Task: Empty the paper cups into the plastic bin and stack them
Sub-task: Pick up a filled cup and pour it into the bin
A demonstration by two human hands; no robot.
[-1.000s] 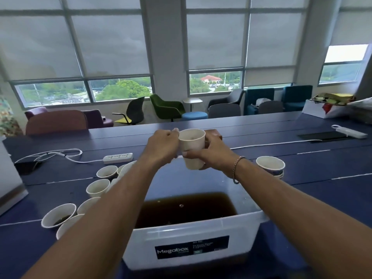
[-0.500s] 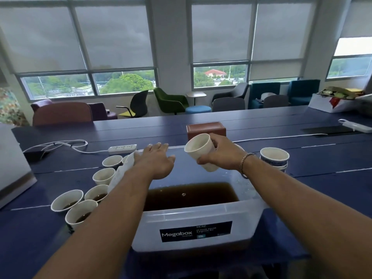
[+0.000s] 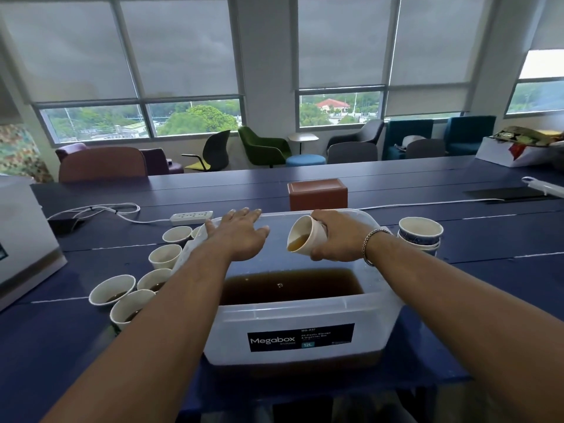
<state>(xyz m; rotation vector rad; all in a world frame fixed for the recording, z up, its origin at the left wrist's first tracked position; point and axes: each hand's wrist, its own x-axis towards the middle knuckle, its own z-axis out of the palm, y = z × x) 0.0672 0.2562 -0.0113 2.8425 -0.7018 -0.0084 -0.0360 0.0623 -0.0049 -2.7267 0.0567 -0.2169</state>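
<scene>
While the right hand (image 3: 338, 236) grips a white paper cup (image 3: 305, 239) tipped mouth-left over the translucent plastic bin (image 3: 232, 331), brown liquid sits at the cup's lip. Left hand (image 3: 241, 236) is flat, fingers spread, holding nothing. Its forearm hides part of the cluster of white paper cups (image 3: 164, 256) left of the bin. Stacked patterned cups (image 3: 420, 236) stand to the right. Behind are a white power strip (image 3: 191, 217) and a brown box (image 3: 317, 196). Bin label reads "Megabox", "12L"; the smaller print is illegible.

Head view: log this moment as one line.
step: emptying | right hand: grips tilted paper cup over plastic bin | left hand: open over bin | stacked cups: right of bin | unemptied cups: left
</scene>
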